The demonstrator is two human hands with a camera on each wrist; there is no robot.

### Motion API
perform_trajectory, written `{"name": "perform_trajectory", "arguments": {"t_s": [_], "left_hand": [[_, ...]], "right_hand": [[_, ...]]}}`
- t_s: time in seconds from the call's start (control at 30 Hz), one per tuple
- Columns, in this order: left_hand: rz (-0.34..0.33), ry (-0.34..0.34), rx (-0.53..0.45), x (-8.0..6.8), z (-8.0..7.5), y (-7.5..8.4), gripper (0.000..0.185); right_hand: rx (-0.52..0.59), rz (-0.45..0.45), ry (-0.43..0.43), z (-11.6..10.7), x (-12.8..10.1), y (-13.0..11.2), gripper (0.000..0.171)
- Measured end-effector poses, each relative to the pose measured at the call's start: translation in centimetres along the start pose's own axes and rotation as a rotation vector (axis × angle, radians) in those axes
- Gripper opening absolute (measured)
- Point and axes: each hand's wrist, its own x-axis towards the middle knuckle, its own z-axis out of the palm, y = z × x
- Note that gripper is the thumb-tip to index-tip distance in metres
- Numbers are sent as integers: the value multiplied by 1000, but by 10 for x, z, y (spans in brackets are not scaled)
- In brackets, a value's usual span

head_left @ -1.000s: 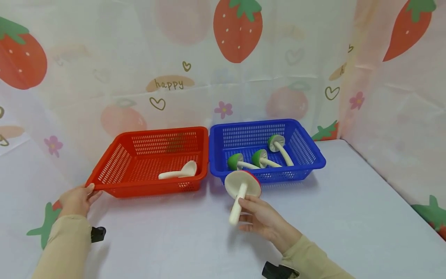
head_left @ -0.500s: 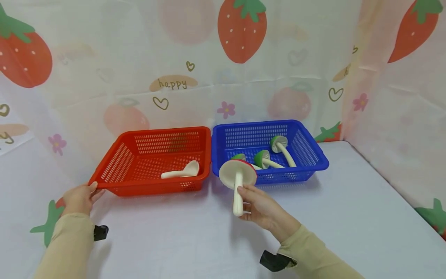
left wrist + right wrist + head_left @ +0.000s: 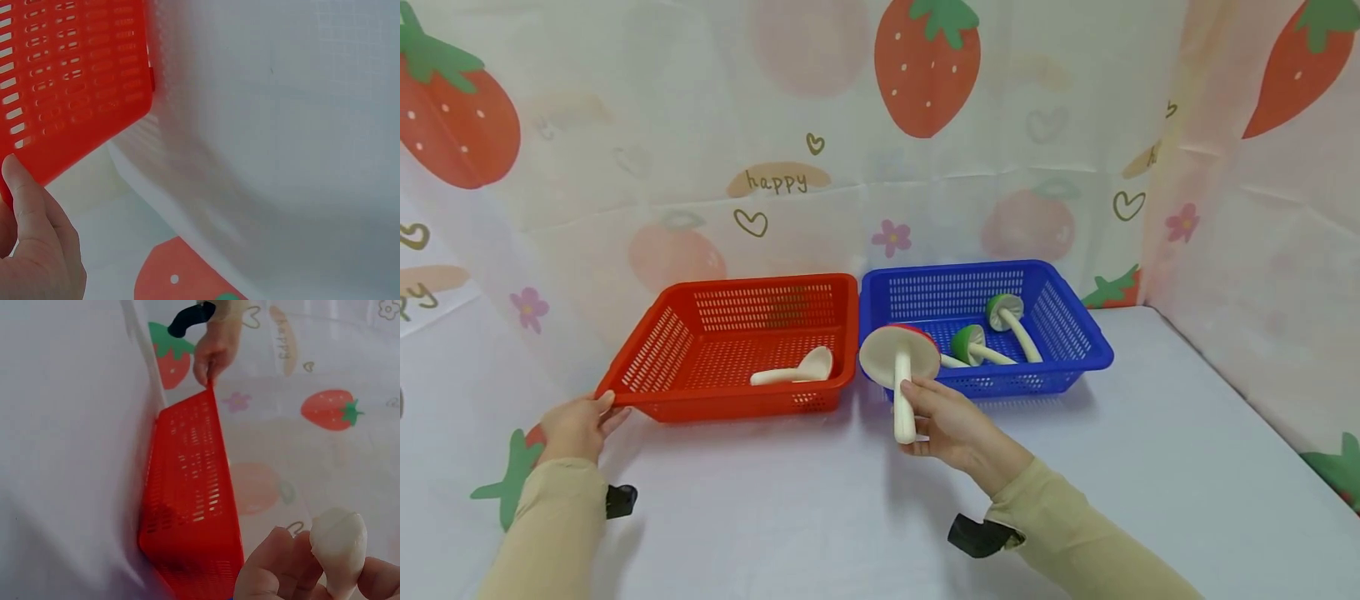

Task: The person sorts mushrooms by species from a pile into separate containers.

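Note:
My right hand (image 3: 955, 429) pinches the white stem of a toy mushroom (image 3: 902, 392) with a red-topped cap, held up in front of the blue basket (image 3: 1075, 367). In the right wrist view only the pale stem end (image 3: 340, 544) shows between thumb and fingers. My left hand (image 3: 574, 427) grips the front left corner of the red basket (image 3: 700, 407), thumb on the rim, as the left wrist view also shows. One white-stemmed mushroom (image 3: 797, 372) lies inside the red basket. Green-capped mushrooms (image 3: 967, 343) lie in the blue one, one partly hidden behind the held mushroom.
The two baskets stand side by side on a white-covered table (image 3: 760, 517), against a printed cloth backdrop (image 3: 820, 92). The table's right edge (image 3: 1225, 383) meets another cloth wall. Dark wrist-worn devices (image 3: 981, 533) sit at both cuffs.
My right hand has lifted the red-topped mushroom upward and slightly left, and its cap now covers one green cap. My left hand keeps its grip on the red basket. The view has shifted slightly.

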Motion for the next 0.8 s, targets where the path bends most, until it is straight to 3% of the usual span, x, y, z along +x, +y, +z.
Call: {"name": "perform_trajectory", "arguments": {"t_s": [0.4, 0.8], "left_hand": [[18, -19, -28, -6, 0, -1, 71], [30, -28, -29, -2, -2, -2, 71]], "right_hand": [[-22, 10, -1, 17, 18, -4, 36], [-36, 35, 24, 30, 34, -9, 42]]}}
